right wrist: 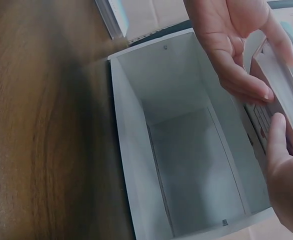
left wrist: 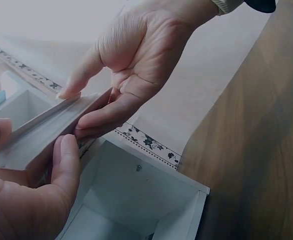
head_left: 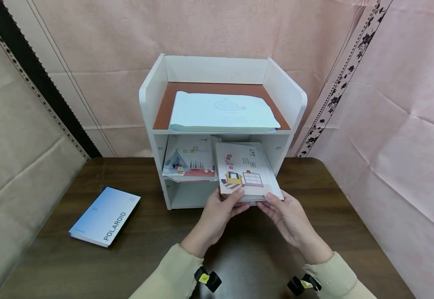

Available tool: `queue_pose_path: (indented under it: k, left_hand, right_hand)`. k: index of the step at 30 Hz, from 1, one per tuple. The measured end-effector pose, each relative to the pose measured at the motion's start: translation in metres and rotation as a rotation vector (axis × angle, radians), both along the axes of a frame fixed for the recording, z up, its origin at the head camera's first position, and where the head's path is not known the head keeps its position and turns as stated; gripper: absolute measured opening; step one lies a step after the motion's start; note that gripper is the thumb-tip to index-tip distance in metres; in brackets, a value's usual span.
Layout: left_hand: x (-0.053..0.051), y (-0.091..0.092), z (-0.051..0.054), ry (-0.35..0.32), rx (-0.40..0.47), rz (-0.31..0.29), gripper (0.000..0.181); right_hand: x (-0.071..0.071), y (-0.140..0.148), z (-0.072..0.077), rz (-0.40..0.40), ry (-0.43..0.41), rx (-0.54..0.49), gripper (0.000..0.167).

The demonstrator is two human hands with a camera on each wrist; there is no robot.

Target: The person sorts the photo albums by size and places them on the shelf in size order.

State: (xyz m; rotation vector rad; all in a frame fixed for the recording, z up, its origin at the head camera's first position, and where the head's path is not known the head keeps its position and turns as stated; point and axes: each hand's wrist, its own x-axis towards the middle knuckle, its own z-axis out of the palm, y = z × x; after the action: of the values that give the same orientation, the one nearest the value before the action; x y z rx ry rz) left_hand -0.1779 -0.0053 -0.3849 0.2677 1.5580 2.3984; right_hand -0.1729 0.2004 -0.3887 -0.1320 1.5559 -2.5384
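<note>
Both hands hold a thick white book [head_left: 245, 170] by its near edge, at the right side of a small white shelf's middle level. Furniture drawings decorate its cover. The left hand [head_left: 218, 218] pinches the near left corner, thumb on the cover and fingers underneath. At the near right corner, the right hand [head_left: 292, 220] grips the same way. In the left wrist view, the book's page edges [left wrist: 41, 127] show between the two hands. Left of it on that level lies another illustrated book [head_left: 188, 158] with a tent picture. The held book's far end overlaps something pale behind it.
The white shelf [head_left: 151, 104] stands at the table's back. Its top tray holds a pale blue item with a whale drawing [head_left: 220, 112]. Below is a low compartment [right wrist: 186, 160]. A blue POLAROID book [head_left: 104, 216] lies left on the wooden table [head_left: 146, 265]. Cloth hangs behind.
</note>
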Motion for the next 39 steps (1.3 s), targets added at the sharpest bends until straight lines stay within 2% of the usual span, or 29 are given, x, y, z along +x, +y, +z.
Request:
queue_pose_path:
  k: [8,16,21,32,39]
  left_hand:
    - [-0.018,0.0,-0.001,-0.033,0.02,0.008,0.064]
    - [-0.027,-0.002,-0.001,-0.059,0.119,0.024,0.064]
    - [-0.034,-0.002,0.0,-0.057,0.117,0.057,0.062]
    - [-0.035,-0.003,0.0,-0.063,0.072,0.15,0.06]
    - [-0.043,-0.003,-0.001,-0.114,0.072,0.161,0.063]
  right_hand:
    - [-0.015,-0.005,-0.001,-0.028,-0.034,-0.004,0.057]
    - [-0.027,-0.011,-0.002,-0.07,-0.01,0.001,0.054]
    - [-0.033,-0.014,-0.001,-0.094,-0.017,-0.005,0.054]
    - [-0.037,-0.019,-0.001,-0.096,-0.021,0.013,0.056]
    - [-0.042,-0.019,-0.001,-0.114,-0.062,0.026,0.054]
